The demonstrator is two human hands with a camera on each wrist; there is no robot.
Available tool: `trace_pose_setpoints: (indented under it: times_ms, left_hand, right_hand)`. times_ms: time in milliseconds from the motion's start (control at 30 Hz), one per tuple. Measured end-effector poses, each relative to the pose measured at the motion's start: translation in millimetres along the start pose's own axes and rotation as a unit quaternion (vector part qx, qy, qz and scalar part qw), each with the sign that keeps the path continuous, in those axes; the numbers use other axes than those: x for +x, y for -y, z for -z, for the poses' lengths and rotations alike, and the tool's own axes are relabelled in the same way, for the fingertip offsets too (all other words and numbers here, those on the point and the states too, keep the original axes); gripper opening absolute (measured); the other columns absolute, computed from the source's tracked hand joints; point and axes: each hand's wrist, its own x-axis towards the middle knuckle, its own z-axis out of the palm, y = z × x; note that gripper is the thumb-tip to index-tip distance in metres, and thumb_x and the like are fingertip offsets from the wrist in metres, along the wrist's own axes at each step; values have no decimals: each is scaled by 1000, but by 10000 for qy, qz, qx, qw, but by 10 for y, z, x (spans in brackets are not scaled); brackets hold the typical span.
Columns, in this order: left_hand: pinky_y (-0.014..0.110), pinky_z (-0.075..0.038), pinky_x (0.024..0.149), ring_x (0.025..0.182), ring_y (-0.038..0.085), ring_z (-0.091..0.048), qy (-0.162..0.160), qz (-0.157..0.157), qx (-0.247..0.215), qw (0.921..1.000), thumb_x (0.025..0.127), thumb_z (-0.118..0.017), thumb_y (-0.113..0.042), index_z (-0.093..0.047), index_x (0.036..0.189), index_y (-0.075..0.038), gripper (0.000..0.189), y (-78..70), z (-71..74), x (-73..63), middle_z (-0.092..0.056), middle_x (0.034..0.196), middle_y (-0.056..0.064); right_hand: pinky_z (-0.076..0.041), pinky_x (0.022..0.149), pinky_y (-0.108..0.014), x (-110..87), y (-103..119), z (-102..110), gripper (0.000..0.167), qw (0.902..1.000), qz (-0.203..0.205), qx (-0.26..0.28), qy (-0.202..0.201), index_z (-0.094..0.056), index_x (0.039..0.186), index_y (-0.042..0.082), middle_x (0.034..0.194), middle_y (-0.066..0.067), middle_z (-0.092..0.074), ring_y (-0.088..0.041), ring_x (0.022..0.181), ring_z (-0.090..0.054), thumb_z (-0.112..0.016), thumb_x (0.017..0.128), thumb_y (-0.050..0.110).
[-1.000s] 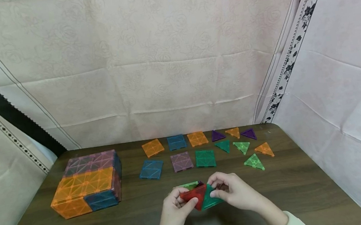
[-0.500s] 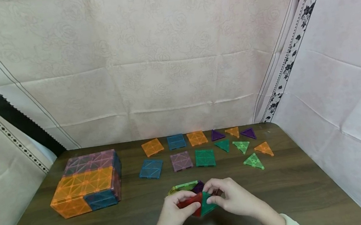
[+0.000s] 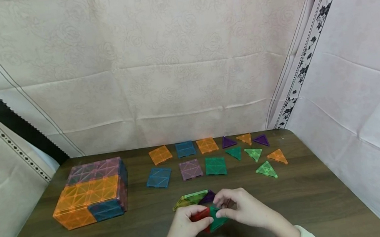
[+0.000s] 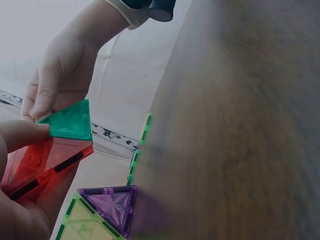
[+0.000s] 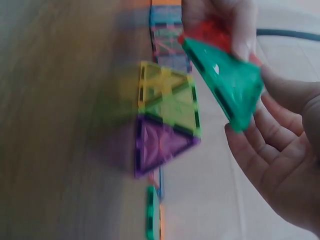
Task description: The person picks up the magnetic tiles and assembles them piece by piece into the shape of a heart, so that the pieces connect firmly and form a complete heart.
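My left hand grips a red magnetic tile between thumb and fingers. Edge to edge with it is a green triangular magnetic tile, which my right hand pinches by its right side. In the left wrist view the green tile meets the red tile at an angle, both held above the table. Just behind them, yellow, light green and purple triangular tiles stand on the table, joined in a row. The fingers partly hide the red tile.
A large box built of orange, blue and mauve tiles stands at the left. Several square tiles lie flat toward the back middle. Several small triangular tiles lie at the back right. Cloth hangs behind the table.
Both hands have drawn the red and green tiles slightly toward the near edge and left. More of the standing yellow, light green and purple tiles now shows behind them.
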Motion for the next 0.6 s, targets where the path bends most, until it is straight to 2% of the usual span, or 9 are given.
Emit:
trace_pose_setpoints:
  times_ms: [67, 200, 367, 467, 600]
  left_hand:
    - [22, -51, 63, 71, 4, -60, -31, 52, 25, 10000, 85, -73, -10, -74, 93, -3, 11, 5, 2, 3, -72, 86, 12]
    - [23, -51, 62, 70, 5, -60, -115, 199, 103, 9997, 84, -74, -12, -74, 92, -5, 11, 0, 8, 11, -72, 84, 9]
    - [23, -51, 62, 70, 6, -60, -133, 324, 87, 9993, 84, -74, -12, -74, 92, -5, 11, -5, 18, 13, -72, 85, 9]
    - [23, -51, 62, 70, 6, -61, -134, 361, 58, 9992, 85, -74, -12, -74, 93, -4, 11, 1, 20, 12, -72, 85, 9]
    - [23, -51, 63, 70, 6, -61, -159, 364, 31, 9992, 85, -74, -12, -74, 94, -4, 12, 2, 22, 11, -72, 85, 9]
  right_hand:
    - [-54, 70, -26, -15, -56, 63, 22, 9998, -30, -78, -187, -63, 106, 9, 93, -3, -69, -4, 81, -60, -68, 90, 23]
    - [-53, 74, -27, -57, -205, 247, 25, 9954, -401, -558, -674, -64, 107, 11, 94, -3, -69, -6, 82, -61, -72, 87, 23]
    - [-53, 77, -29, -144, -487, 497, 30, 9831, -1019, -1087, -1065, -65, 108, 10, 98, -7, -69, -18, 87, -64, -75, 84, 25]
    - [-52, 79, -32, -198, -680, 640, 34, 9750, -1389, -1184, -1265, -64, 110, 6, 101, -11, -69, -25, 91, -63, -76, 83, 23]
    - [-51, 80, -35, -258, -890, 827, 43, 9603, -1963, -1201, -1575, -62, 116, 1, 108, -15, -67, -28, 96, -61, -78, 81, 20]
